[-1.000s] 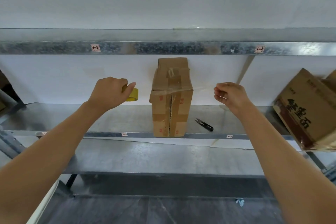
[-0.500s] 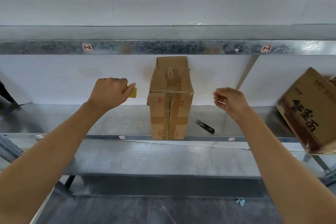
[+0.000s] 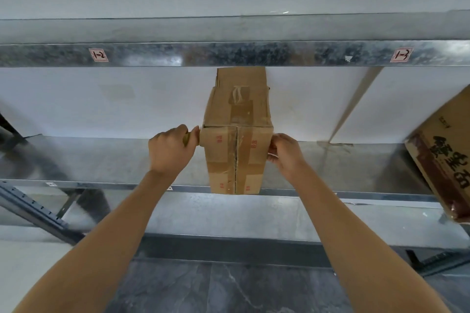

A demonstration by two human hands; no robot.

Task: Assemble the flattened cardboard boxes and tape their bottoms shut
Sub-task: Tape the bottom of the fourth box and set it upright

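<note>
Shelf [image 3: 101, 160] bears box [image 3: 236, 155] and printed carton [image 3: 442, 160]; left fingers [image 3: 175, 132] clutch tape roll [image 3: 187, 138], right fingers [image 3: 276, 142] pinch tape [image 3: 271, 156].

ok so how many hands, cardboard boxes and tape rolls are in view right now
hands: 2, the left hand and the right hand
cardboard boxes: 2, the taped box between the hands and the printed box at the right edge
tape rolls: 1, the tape roll held in the left hand
total: 5
</note>
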